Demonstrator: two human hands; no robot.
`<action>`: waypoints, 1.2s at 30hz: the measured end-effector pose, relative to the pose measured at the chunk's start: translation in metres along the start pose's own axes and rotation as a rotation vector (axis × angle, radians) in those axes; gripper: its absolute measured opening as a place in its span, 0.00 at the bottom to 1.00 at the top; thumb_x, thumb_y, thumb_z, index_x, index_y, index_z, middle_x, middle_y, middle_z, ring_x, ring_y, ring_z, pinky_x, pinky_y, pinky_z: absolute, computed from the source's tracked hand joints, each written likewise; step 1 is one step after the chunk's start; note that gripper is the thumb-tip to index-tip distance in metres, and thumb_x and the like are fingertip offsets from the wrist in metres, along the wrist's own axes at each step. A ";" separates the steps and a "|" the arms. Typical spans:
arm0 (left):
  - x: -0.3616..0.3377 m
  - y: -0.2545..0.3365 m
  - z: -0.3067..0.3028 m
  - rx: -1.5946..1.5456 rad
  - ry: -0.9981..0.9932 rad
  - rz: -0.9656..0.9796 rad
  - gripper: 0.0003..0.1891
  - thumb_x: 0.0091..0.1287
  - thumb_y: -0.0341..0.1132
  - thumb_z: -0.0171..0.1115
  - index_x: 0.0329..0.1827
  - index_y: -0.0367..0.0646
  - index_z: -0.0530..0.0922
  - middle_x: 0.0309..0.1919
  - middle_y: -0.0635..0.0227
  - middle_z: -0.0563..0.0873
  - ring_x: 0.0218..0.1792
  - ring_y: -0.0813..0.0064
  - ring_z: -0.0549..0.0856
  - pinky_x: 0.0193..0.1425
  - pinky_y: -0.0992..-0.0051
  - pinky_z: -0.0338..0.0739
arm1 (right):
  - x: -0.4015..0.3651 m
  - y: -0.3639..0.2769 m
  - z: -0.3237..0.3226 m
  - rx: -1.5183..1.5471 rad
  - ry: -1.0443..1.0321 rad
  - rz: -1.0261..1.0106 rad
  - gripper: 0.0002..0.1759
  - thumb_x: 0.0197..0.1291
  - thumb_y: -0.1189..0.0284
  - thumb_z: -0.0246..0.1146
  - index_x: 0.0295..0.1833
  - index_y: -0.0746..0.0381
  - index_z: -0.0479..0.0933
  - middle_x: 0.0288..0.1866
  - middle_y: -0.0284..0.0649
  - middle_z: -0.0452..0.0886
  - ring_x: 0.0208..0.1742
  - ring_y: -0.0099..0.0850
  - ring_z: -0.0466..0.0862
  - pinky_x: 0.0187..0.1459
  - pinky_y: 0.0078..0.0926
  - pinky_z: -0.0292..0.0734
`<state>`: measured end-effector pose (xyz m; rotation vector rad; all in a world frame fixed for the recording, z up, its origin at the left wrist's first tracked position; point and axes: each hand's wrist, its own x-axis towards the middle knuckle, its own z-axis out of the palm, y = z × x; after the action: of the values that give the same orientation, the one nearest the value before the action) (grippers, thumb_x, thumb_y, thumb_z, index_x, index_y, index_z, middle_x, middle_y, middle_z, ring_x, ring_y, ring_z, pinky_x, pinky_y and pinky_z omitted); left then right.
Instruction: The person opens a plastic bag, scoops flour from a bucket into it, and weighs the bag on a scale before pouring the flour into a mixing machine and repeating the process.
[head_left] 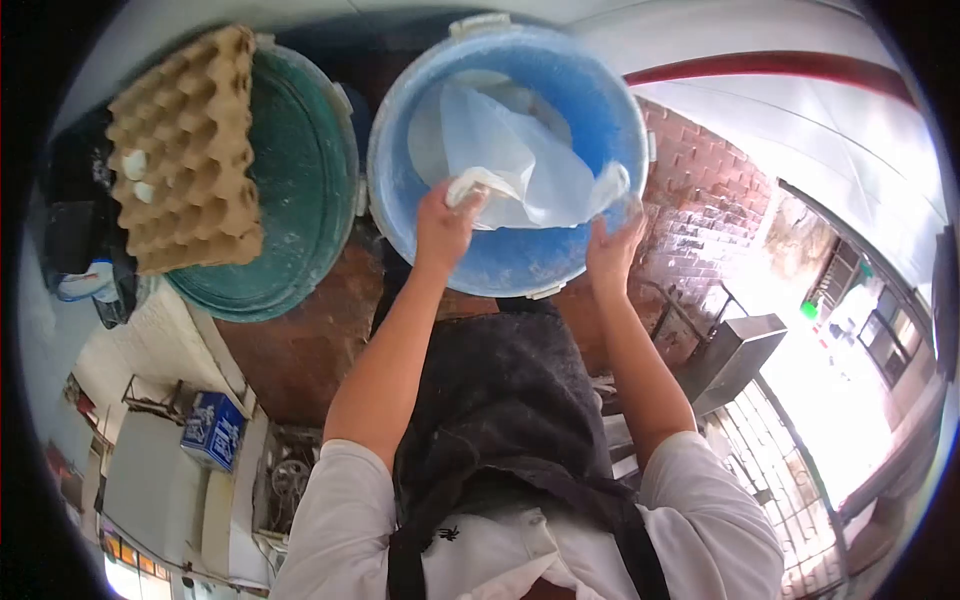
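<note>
A large round blue tub (540, 272) stands in front of me, its inner wall and rim dusted with white. Over its opening I hold a thin white sack (510, 150), limp and partly see-through. My left hand (447, 225) is closed on a bunched corner of the sack near the tub's front side. At the right, my right hand (613, 248) grips another bunched corner by the rim, slightly blurred. Pale material shows behind the sack at the tub's bottom, though the sack hides much of it.
To the left, a green round lid (300, 190) carries a cardboard egg tray (190, 150) with a few white shell-like pieces in it. A blue box (212, 430) sits at lower left. A metal box-shaped object (735, 365) stands at right, near a brick-patterned floor (700, 200).
</note>
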<state>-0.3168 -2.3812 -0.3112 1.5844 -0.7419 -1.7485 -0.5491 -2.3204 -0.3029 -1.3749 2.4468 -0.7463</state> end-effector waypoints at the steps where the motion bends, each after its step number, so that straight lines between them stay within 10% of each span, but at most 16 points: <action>1: -0.005 -0.011 0.005 0.083 0.006 0.036 0.12 0.65 0.37 0.64 0.39 0.33 0.82 0.30 0.69 0.85 0.32 0.75 0.80 0.39 0.74 0.74 | 0.004 -0.019 -0.002 -0.040 0.016 -0.205 0.14 0.55 0.76 0.58 0.47 0.70 0.78 0.44 0.50 0.81 0.58 0.48 0.76 0.61 0.46 0.68; 4: -0.020 -0.018 0.014 -0.149 -0.130 0.075 0.13 0.66 0.38 0.64 0.38 0.33 0.82 0.26 0.70 0.82 0.28 0.78 0.77 0.34 0.76 0.71 | -0.013 -0.004 0.019 0.181 -0.594 -0.403 0.12 0.54 0.75 0.59 0.43 0.68 0.81 0.43 0.49 0.83 0.57 0.49 0.77 0.62 0.48 0.68; 10: -0.053 -0.029 -0.015 -0.067 -0.178 -0.201 0.13 0.69 0.37 0.58 0.46 0.34 0.81 0.25 0.71 0.81 0.27 0.80 0.77 0.34 0.77 0.71 | -0.001 0.026 0.041 -0.631 -1.391 -0.095 0.11 0.57 0.71 0.56 0.38 0.64 0.82 0.41 0.53 0.84 0.49 0.50 0.83 0.54 0.46 0.77; 13: -0.075 -0.061 -0.019 0.131 -0.141 -0.177 0.17 0.69 0.37 0.58 0.56 0.36 0.78 0.31 0.66 0.86 0.35 0.71 0.84 0.43 0.73 0.77 | 0.035 0.060 0.067 -0.683 -1.276 -0.414 0.11 0.58 0.70 0.57 0.38 0.67 0.80 0.42 0.57 0.83 0.47 0.52 0.83 0.50 0.45 0.80; 19: -0.100 -0.112 -0.012 0.257 -0.321 -0.295 0.21 0.66 0.38 0.63 0.60 0.38 0.76 0.39 0.54 0.86 0.43 0.58 0.87 0.48 0.67 0.78 | 0.110 0.125 0.259 -0.614 -0.667 -0.290 0.24 0.64 0.58 0.55 0.53 0.67 0.76 0.52 0.60 0.81 0.53 0.57 0.81 0.51 0.56 0.77; 22: -0.104 -0.133 -0.019 0.283 -0.324 -0.309 0.24 0.66 0.31 0.59 0.66 0.42 0.73 0.33 0.63 0.85 0.31 0.76 0.84 0.40 0.70 0.79 | 0.105 0.143 0.314 -0.624 -0.775 -0.151 0.27 0.67 0.58 0.53 0.64 0.66 0.70 0.54 0.60 0.79 0.58 0.55 0.78 0.58 0.57 0.69; 25: -0.094 -0.128 -0.025 0.113 -0.286 -0.478 0.18 0.66 0.39 0.63 0.54 0.38 0.79 0.35 0.52 0.86 0.37 0.55 0.87 0.41 0.65 0.79 | 0.091 0.109 0.321 -0.558 -0.985 0.044 0.31 0.68 0.53 0.52 0.67 0.64 0.68 0.60 0.58 0.76 0.63 0.53 0.74 0.60 0.53 0.68; 28: -0.091 -0.126 -0.025 0.279 -0.326 -0.478 0.17 0.65 0.39 0.64 0.52 0.39 0.80 0.36 0.52 0.86 0.38 0.55 0.86 0.42 0.64 0.78 | 0.072 0.121 0.335 -0.462 -0.380 0.090 0.34 0.67 0.48 0.51 0.65 0.65 0.71 0.62 0.56 0.76 0.64 0.49 0.75 0.62 0.55 0.67; 32: -0.073 -0.087 -0.041 0.605 -0.284 0.109 0.12 0.63 0.33 0.63 0.46 0.37 0.81 0.32 0.57 0.84 0.32 0.58 0.85 0.39 0.65 0.80 | 0.094 0.144 0.359 -0.638 -0.584 0.435 0.31 0.60 0.49 0.61 0.54 0.66 0.79 0.55 0.54 0.82 0.57 0.46 0.81 0.62 0.48 0.69; 36: -0.030 -0.069 -0.079 0.924 -0.198 0.544 0.09 0.59 0.35 0.66 0.34 0.39 0.80 0.31 0.57 0.82 0.40 0.53 0.84 0.45 0.62 0.79 | 0.100 0.146 0.342 -0.170 -0.965 0.582 0.27 0.55 0.54 0.68 0.48 0.67 0.81 0.52 0.53 0.83 0.53 0.48 0.83 0.55 0.40 0.76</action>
<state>-0.2434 -2.3137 -0.3543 1.5006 -2.0659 -1.1959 -0.5582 -2.4502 -0.6652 -0.7000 1.9236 0.2395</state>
